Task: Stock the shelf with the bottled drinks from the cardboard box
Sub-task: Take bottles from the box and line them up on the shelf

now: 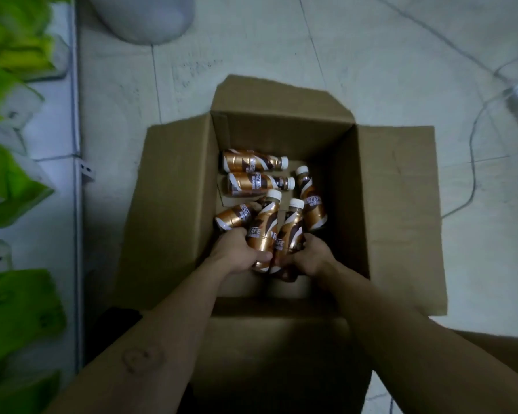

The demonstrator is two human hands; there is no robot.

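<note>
open cardboard box [174,204] sat on the floor [371,70], left hand [237,253] clamped in a grip on one coffee bottle [262,231], right hand [310,256] clamped on a second bottle [289,234] touching it, four loose bottles [253,162] lay beyond both grips, green-stocked shelf [57,174] far left

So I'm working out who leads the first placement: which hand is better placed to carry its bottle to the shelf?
Left, probably. The left hand already grips a bottle, and the shelf runs along that same side. The right hand would have to cross over.
</note>
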